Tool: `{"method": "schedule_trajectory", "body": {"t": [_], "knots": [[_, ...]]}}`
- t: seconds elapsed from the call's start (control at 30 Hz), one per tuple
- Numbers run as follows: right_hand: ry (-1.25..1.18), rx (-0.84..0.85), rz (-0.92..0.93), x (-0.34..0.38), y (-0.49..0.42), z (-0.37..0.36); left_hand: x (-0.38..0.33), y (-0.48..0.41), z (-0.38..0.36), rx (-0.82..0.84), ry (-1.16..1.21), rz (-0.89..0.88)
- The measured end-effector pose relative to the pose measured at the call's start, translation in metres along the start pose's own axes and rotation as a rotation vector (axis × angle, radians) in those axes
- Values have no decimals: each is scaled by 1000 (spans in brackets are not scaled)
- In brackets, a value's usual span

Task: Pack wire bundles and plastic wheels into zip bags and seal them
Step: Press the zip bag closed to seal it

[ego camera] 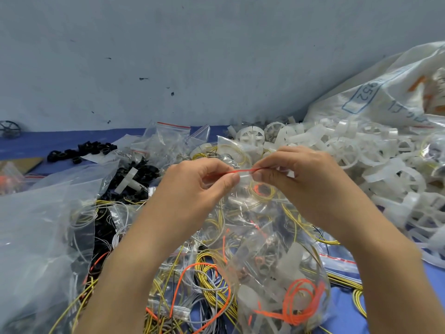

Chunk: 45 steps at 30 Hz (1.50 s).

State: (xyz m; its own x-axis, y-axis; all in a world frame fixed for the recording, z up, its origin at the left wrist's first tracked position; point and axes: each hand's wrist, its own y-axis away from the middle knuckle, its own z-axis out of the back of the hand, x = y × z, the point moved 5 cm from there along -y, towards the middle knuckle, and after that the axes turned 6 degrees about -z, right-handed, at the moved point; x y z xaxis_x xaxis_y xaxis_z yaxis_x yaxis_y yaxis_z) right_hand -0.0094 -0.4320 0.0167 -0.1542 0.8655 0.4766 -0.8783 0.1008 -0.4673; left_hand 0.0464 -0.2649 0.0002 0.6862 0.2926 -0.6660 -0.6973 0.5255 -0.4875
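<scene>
A clear zip bag [250, 203] with a red seal strip hangs in the middle of the view, with yellow and orange wire coils inside it. My left hand [192, 186] pinches the left end of the red strip between thumb and fingers. My right hand [303, 179] pinches the strip's right end. A pile of white plastic wheels [361, 160] lies to the right. Loose yellow, grey and orange wire bundles [204, 280] cover the blue table below my arms.
Filled zip bags [284, 285] lie in the foreground. A large clear plastic bag [41, 225] sits at left. Black plastic parts [134, 172] and empty zip bags [168, 138] lie behind. A big white sack [385, 92] leans at the right against a grey wall.
</scene>
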Motion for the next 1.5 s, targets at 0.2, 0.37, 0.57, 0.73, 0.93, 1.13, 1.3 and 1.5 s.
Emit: {"method": "schedule_trajectory", "body": {"t": [0.2,0.37,0.57,0.73,0.93,1.13,1.3,1.5], "knots": [[-8,-45,-45,-18,2,12,5,3,8,-6,-66,22],[41,-57,-5,-7,-1,6,-4,2,3,-4,-167,-40],[-90,-60,-19,-13,2,10,-3,2,4,17,-185,-58],[-13,-111,-23,-17,1,13,-4,2,3,3,-173,-66],[-89,-111,86,1,1,7,-19,0,-7,-45,-140,-152],[-447,-50,0,-4,0,-2,-20,1,-3,-69,-67,-124],[-505,-42,5,2,0,-5,-18,1,-8,-16,39,-72],[-609,-40,-9,7,0,-7,-7,1,-9,78,326,73]]}}
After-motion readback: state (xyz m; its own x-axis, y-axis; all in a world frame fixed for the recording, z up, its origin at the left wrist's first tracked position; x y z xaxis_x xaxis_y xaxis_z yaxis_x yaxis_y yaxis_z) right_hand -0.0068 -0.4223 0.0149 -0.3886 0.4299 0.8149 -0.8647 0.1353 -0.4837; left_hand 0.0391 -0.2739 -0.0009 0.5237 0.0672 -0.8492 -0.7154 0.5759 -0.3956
